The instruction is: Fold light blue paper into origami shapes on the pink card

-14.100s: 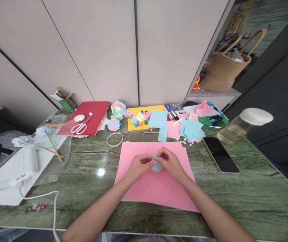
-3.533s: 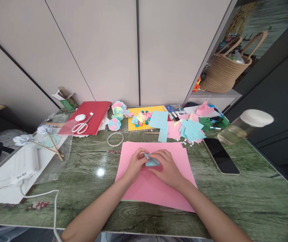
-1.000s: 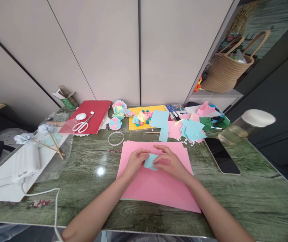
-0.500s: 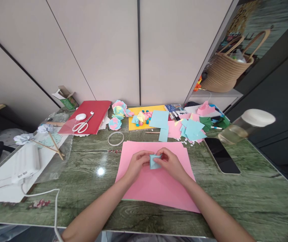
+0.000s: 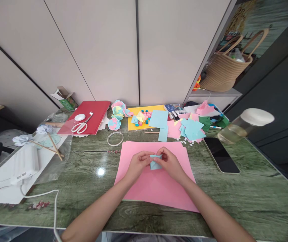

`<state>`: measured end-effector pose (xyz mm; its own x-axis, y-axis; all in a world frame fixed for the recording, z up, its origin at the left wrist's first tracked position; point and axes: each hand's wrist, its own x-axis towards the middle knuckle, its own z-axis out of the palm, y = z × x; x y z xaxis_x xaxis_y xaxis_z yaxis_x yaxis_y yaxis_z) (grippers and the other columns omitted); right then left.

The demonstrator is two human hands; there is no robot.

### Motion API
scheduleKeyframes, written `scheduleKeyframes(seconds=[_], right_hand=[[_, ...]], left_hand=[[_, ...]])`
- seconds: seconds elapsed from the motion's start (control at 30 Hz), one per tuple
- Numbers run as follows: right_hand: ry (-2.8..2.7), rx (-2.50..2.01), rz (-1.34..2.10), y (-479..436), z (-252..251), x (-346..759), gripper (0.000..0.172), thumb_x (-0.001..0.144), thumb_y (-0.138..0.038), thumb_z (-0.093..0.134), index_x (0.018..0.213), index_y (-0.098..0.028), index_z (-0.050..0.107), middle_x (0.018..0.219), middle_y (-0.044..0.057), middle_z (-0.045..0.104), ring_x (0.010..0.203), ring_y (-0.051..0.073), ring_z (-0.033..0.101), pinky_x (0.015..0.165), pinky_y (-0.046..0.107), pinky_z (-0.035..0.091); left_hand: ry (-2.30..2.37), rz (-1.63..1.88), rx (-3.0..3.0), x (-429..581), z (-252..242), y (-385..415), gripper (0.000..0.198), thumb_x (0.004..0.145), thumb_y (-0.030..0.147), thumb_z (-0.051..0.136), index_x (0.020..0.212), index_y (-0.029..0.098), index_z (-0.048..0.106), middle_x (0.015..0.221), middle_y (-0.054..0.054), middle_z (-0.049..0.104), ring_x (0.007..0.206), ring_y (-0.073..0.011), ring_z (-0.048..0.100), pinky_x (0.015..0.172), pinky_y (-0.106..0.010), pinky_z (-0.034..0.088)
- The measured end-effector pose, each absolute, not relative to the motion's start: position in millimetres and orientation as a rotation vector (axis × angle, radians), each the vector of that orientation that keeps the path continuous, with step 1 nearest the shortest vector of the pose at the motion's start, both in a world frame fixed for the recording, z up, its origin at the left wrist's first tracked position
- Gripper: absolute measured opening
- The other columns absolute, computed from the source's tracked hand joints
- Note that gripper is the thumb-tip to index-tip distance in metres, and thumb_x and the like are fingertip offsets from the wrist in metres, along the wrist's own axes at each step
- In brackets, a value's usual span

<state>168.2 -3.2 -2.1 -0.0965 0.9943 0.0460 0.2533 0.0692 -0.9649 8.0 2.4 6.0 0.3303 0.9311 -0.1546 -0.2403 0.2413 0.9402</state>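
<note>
A small folded piece of light blue paper point(image 5: 156, 164) is pinched between both hands, over the pink paper sheets point(image 5: 159, 188). My left hand point(image 5: 139, 164) is closed on its left edge, with thumb and fingers at the top left corner. On the other side my right hand point(image 5: 171, 163) grips the upper right part, thumb in front and fingers behind. Fold lines show on the paper's face; its upper edge is partly hidden by the fingers.
Behind the pink sheets lie blue and pink paper pieces point(image 5: 193, 129), a yellow sheet point(image 5: 132, 126) with small beads, and folded paper balls point(image 5: 114, 124). White scissors point(image 5: 80, 126) rest on a red folder point(image 5: 95, 114). A phone point(image 5: 221, 156) and a bottle point(image 5: 234, 129) stand right.
My left thumb has moved right onto the blue paper's face, near my right thumb. The view has shifted very slightly; both hands keep hold of the paper.
</note>
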Motion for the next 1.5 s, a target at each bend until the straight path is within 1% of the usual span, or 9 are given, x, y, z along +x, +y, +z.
scheduleKeyframes(seconds=[0.27, 0.4, 0.5, 0.67, 0.83, 1.13, 1.23, 1.37, 1.5], right_hand=[[-1.418, -1.280, 1.127, -3.5, -4.6, 165.8, 0.020, 0.071, -0.028, 0.062, 0.077, -0.022, 0.044, 0.071, -0.004, 0.043, 0.061, 0.011, 0.039, 0.053, 0.023, 0.032], [-1.307, -1.251, 1.208, -2.7, -8.9, 164.5, 0.027, 0.070, -0.031, 0.063, 0.083, -0.023, 0.041, 0.072, -0.004, 0.042, 0.060, 0.011, 0.041, 0.051, 0.022, 0.033], [-1.261, -1.223, 1.279, -2.5, -9.1, 163.7, 0.030, 0.069, -0.035, 0.064, 0.082, -0.023, 0.040, 0.071, -0.004, 0.042, 0.061, 0.011, 0.042, 0.051, 0.023, 0.035], [-1.346, -1.284, 1.299, -3.7, -4.2, 163.6, 0.027, 0.070, -0.042, 0.062, 0.073, -0.020, 0.045, 0.068, -0.003, 0.048, 0.064, 0.013, 0.046, 0.057, 0.025, 0.038], [-1.394, -1.340, 1.254, -5.7, -2.1, 163.5, 0.024, 0.071, -0.041, 0.061, 0.073, -0.018, 0.053, 0.069, -0.002, 0.053, 0.063, 0.013, 0.047, 0.057, 0.026, 0.037], [-1.367, -1.327, 1.254, -5.7, -1.3, 162.8, 0.023, 0.071, -0.039, 0.061, 0.070, -0.018, 0.054, 0.065, -0.003, 0.049, 0.061, 0.013, 0.045, 0.056, 0.025, 0.036], [-1.365, -1.321, 1.273, -5.6, 0.0, 163.3, 0.025, 0.070, -0.041, 0.061, 0.068, -0.018, 0.052, 0.062, -0.003, 0.047, 0.059, 0.012, 0.043, 0.054, 0.025, 0.035], [-1.355, -1.268, 1.319, -5.1, 1.6, 163.7, 0.025, 0.071, -0.042, 0.061, 0.070, -0.018, 0.052, 0.065, -0.003, 0.047, 0.061, 0.012, 0.044, 0.056, 0.025, 0.036], [-1.353, -1.256, 1.299, -4.6, 2.0, 163.8, 0.027, 0.073, -0.044, 0.059, 0.068, -0.018, 0.051, 0.064, -0.003, 0.045, 0.061, 0.012, 0.043, 0.055, 0.024, 0.035]], left_hand=[[0.888, 0.974, 0.980, 9.9, 8.7, 0.3, 0.023, 0.070, 0.027, 0.065, 0.090, 0.013, 0.065, 0.082, -0.005, 0.066, 0.072, -0.0145, 0.059, 0.069, -0.026, 0.046], [0.904, 0.997, 0.961, 11.4, 8.7, -1.6, 0.024, 0.071, 0.028, 0.065, 0.090, 0.013, 0.064, 0.080, -0.005, 0.066, 0.072, -0.0150, 0.060, 0.070, -0.027, 0.047], [0.900, 1.023, 0.944, 12.0, 8.3, -2.6, 0.026, 0.072, 0.029, 0.064, 0.092, 0.013, 0.063, 0.076, -0.005, 0.066, 0.070, -0.0150, 0.060, 0.070, -0.029, 0.048], [0.923, 1.073, 0.918, 11.3, 7.9, -2.7, 0.026, 0.072, 0.030, 0.064, 0.092, 0.014, 0.063, 0.072, -0.003, 0.066, 0.068, -0.0145, 0.059, 0.071, -0.029, 0.047], [0.932, 1.083, 0.933, 9.8, 7.4, -2.1, 0.024, 0.073, 0.029, 0.063, 0.092, 0.015, 0.064, 0.075, -0.003, 0.067, 0.071, -0.0150, 0.060, 0.072, -0.029, 0.047], [0.910, 1.078, 0.918, 10.5, 9.6, -2.9, 0.024, 0.073, 0.028, 0.063, 0.092, 0.014, 0.063, 0.076, -0.004, 0.067, 0.074, -0.0164, 0.061, 0.073, -0.030, 0.047], [0.912, 1.067, 0.912, 10.7, 11.0, -3.3, 0.024, 0.073, 0.028, 0.064, 0.091, 0.014, 0.064, 0.075, -0.004, 0.067, 0.071, -0.0159, 0.061, 0.072, -0.030, 0.048], [0.916, 1.069, 0.897, 10.8, 10.6, -2.7, 0.024, 0.072, 0.028, 0.064, 0.092, 0.014, 0.064, 0.074, -0.004, 0.067, 0.068, -0.0147, 0.060, 0.070, -0.029, 0.048], [0.927, 1.066, 0.896, 10.7, 8.3, -1.5, 0.028, 0.071, 0.029, 0.065, 0.093, 0.013, 0.064, 0.073, -0.004, 0.066, 0.068, -0.0151, 0.060, 0.070, -0.029, 0.048]])
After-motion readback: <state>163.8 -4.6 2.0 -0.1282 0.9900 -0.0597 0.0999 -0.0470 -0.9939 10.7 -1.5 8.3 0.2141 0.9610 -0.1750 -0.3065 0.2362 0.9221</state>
